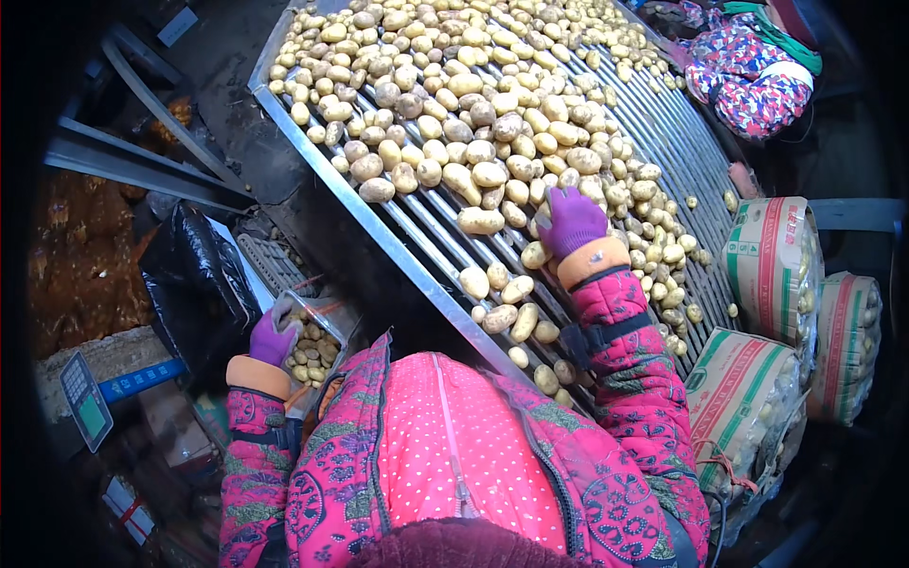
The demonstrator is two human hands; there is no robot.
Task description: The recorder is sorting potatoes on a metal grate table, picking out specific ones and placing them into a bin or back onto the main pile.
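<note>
Potatoes (465, 84) of mixed sizes, some darkened with soil, cover much of a metal roller table (426, 241). My right hand (572, 221), in a purple glove, rests among the potatoes near the table's close end. Its fingertips are hidden, so I cannot tell whether a potato is in them. My left hand (275, 332) wears a purple glove with a grey palm. It is at the rim of a container (341, 323) to the left of the table, beside small potatoes (312, 351) inside. The fingers are bent, and whether they hold anything is unclear.
Packed cartons of potatoes (746, 412) stand along the right side, several bearing print. A black plastic bag (195, 277) and a scale display (86, 401) on a blue post are at left. Metal bars (142, 163) rise behind. Another person's patterned sleeve (753, 78) shows at upper right.
</note>
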